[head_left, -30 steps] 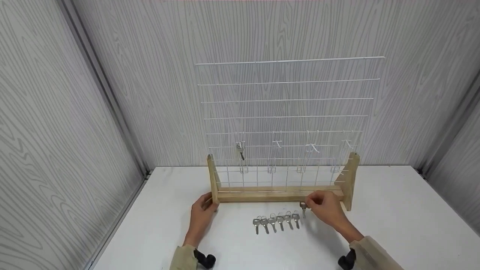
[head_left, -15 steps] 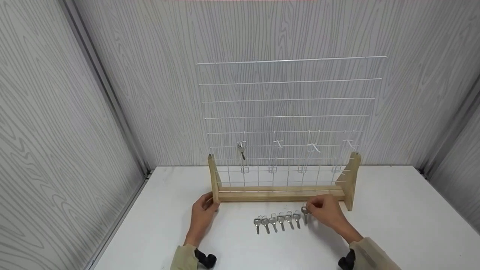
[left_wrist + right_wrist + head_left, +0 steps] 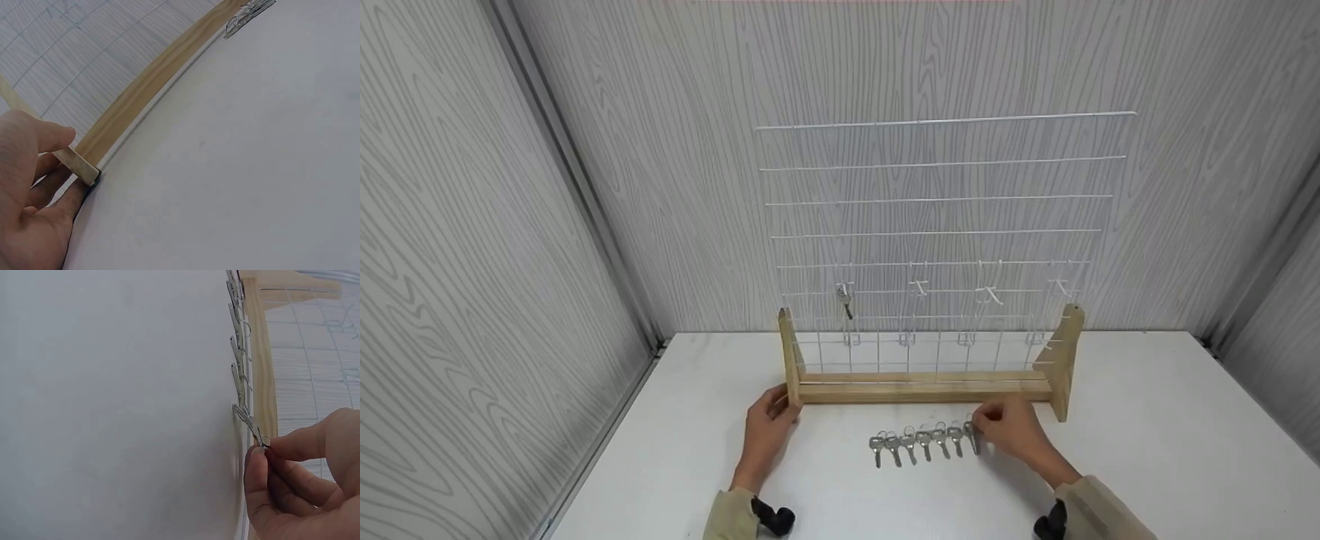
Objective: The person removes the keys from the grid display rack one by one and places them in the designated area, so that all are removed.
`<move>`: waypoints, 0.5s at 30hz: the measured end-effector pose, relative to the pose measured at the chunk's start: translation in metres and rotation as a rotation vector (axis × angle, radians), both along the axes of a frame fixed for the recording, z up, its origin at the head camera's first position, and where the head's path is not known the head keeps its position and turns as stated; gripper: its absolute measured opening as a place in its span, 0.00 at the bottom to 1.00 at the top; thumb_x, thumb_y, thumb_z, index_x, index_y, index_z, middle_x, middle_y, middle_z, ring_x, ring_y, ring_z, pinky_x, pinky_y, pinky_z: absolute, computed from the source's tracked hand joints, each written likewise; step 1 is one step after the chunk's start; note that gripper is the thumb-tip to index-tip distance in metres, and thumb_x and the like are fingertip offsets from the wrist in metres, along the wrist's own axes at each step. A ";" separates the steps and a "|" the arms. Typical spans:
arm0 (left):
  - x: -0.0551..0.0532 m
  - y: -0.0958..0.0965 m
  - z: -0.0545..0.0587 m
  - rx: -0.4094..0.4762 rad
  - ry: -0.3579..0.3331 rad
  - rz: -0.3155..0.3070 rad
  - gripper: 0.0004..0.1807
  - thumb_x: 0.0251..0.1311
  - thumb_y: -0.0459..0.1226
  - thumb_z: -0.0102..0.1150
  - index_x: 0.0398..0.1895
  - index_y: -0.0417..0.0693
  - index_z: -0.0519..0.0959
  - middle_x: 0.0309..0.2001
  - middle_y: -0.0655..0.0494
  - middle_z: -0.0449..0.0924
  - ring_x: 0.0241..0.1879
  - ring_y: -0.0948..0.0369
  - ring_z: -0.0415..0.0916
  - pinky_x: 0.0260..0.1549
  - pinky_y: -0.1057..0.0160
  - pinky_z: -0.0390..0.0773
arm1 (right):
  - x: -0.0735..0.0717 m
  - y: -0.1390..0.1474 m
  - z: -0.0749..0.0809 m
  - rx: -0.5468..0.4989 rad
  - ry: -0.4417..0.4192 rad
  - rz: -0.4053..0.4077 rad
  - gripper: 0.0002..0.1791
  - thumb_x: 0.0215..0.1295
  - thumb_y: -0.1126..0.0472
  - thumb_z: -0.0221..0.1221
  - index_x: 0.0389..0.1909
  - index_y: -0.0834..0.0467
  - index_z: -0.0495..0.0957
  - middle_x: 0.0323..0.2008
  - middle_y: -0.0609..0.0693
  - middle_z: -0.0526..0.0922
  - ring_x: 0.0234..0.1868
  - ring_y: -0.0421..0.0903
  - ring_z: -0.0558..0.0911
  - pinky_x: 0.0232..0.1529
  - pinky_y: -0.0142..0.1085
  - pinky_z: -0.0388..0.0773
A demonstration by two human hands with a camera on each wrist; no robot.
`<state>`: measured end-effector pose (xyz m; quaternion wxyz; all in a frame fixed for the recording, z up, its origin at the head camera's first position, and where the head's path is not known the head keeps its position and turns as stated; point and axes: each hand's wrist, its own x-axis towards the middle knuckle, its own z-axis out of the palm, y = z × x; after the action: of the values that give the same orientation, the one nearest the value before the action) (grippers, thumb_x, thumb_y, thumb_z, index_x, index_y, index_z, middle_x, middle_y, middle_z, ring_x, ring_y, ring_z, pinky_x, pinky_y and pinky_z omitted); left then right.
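Note:
My right hand (image 3: pixel 1014 429) pinches a silver key (image 3: pixel 973 439) between thumb and forefinger at its ring end, low over the white table. In the right wrist view, the blade of that key (image 3: pixel 245 417) points away from the fingertips toward a row of keys. Several similar keys (image 3: pixel 924 444), each with a small ring, lie side by side to its left. My left hand (image 3: pixel 766 429) grips the front foot of the wooden left upright (image 3: pixel 790 352) of a wire grid rack. The left wrist view has the thumb on one side of that wood (image 3: pixel 79 164) and fingers on the other.
The white wire grid (image 3: pixel 930 199) rises from a wooden base bar (image 3: pixel 922 392) behind the keys. White hooks (image 3: pixel 990 295) stick out from it, and one key (image 3: pixel 846 298) hangs at the left hook. A wooden right upright (image 3: pixel 1063 364) stands beyond my right hand.
My right hand has moved slightly down with its key, bringing it beside the right end of the row. The left hand stays on the wooden upright.

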<state>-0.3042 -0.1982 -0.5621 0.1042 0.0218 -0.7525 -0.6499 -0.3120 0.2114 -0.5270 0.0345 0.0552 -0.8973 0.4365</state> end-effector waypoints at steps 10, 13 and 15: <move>-0.004 0.000 -0.001 -0.031 -0.011 0.030 0.26 0.75 0.35 0.62 0.74 0.39 0.74 0.73 0.37 0.74 0.73 0.41 0.74 0.65 0.52 0.83 | -0.001 -0.003 -0.003 0.028 0.000 -0.026 0.05 0.65 0.68 0.67 0.30 0.60 0.90 0.27 0.48 0.88 0.28 0.42 0.79 0.26 0.30 0.73; -0.003 0.000 -0.001 -0.020 -0.013 0.026 0.27 0.75 0.35 0.63 0.74 0.39 0.73 0.73 0.37 0.74 0.73 0.41 0.74 0.65 0.51 0.83 | 0.001 -0.004 -0.003 0.018 -0.007 -0.029 0.05 0.65 0.68 0.67 0.31 0.61 0.90 0.27 0.48 0.88 0.27 0.42 0.79 0.25 0.30 0.73; -0.003 0.001 -0.001 -0.012 -0.011 0.021 0.27 0.75 0.35 0.63 0.74 0.39 0.73 0.74 0.37 0.73 0.73 0.41 0.74 0.65 0.51 0.83 | 0.002 -0.004 -0.002 0.014 -0.009 -0.028 0.05 0.65 0.68 0.66 0.31 0.61 0.90 0.28 0.48 0.88 0.27 0.42 0.79 0.25 0.30 0.73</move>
<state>-0.3070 -0.1975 -0.5634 0.1071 0.0326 -0.7565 -0.6443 -0.3102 0.2073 -0.5288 0.0361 0.0407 -0.9011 0.4301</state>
